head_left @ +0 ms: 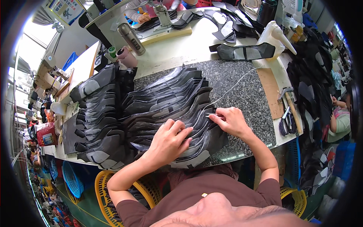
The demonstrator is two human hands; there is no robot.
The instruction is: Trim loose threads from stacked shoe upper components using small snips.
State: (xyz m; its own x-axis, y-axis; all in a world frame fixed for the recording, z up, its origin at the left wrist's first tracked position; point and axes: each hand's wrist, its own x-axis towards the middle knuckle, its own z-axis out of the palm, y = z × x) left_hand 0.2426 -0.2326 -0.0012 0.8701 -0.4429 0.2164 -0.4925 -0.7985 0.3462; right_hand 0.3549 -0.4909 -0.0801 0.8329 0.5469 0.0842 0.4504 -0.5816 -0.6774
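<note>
A large stack of black shoe-upper pieces (pixel 166 98) lies in overlapping rows before me, with grey patches on several. My left hand (pixel 168 140) rests on its near part, fingers curved and apart, fingertips touching the pieces. Over the right side of the stack, my right hand (pixel 231 120) is closed in a pinch. Something small with a pale, pointed tip shows at its fingertips, too small to name. A thin white cord (pixel 236 82) runs from the back right of the granite slab (pixel 242 102) across to the stack, passing close to the right fingertips.
A second stack (pixel 100 113) stands at left. Behind are a steel flask (pixel 130 39), a pink cup (pixel 126 56), a white bottle (pixel 273 39) and a single black piece (pixel 245 52). A hammer (pixel 291 109) and scissors (pixel 286 119) lie right. Yellow baskets (pixel 104 189) stand below; a person's hand (pixel 143 18) works opposite.
</note>
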